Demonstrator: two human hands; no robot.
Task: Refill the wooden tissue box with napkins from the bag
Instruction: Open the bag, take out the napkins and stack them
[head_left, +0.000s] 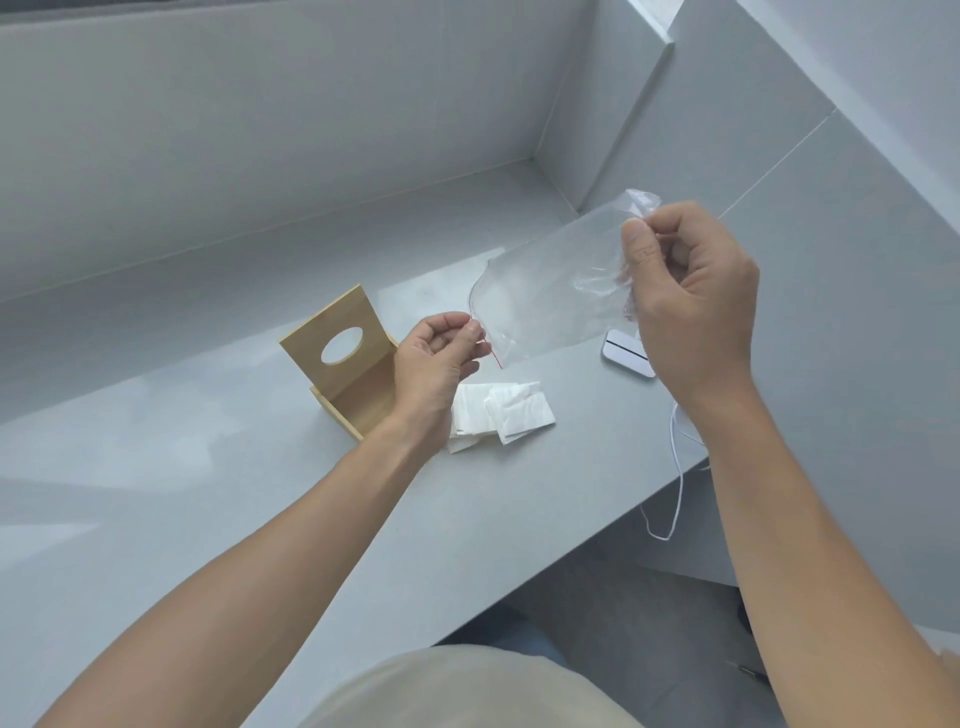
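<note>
Fabric: nearest to us we see a pale beige garment (467, 691) at the bottom edge, below the front edge of the grey bench (208, 493).
Forearms: we see both bare forearms reaching forward over the bench, well apart from each other.
Cable: we see a thin white cable (675, 499) hanging in a loop over the bench's right edge, beside the right forearm.
Napkins: we find the white napkins (501, 410) lying in a loose, overlapping pile on the bench, just right of the left wrist and outside the bag.
Left hand: our left hand (436, 358) has its fingers curled, and its grip pinches the near edge of the bag between thumb and fingertips, by the bag's red seal line.
Wooden tissue box: we see the wooden tissue box (343, 364) on the bench just left of the left hand, its lid with the oval hole raised upright; the wrist hides part of its base, and we cannot tell what is inside.
Small white object: we see a small white object (626, 356) with a dark stripe lying on the bench, partly under the right hand and the bag.
Right hand: our right hand (685, 296) is held higher, its fingers curled, and its grip pinches the crumpled far end of the bag.
Bag: we see the clear plastic bag (550, 291) stretched in the air between the two hands, above the bench, and it looks empty.
Walls: beyond, we see plain grey walls (260, 130) meeting in a corner behind the bench.
</note>
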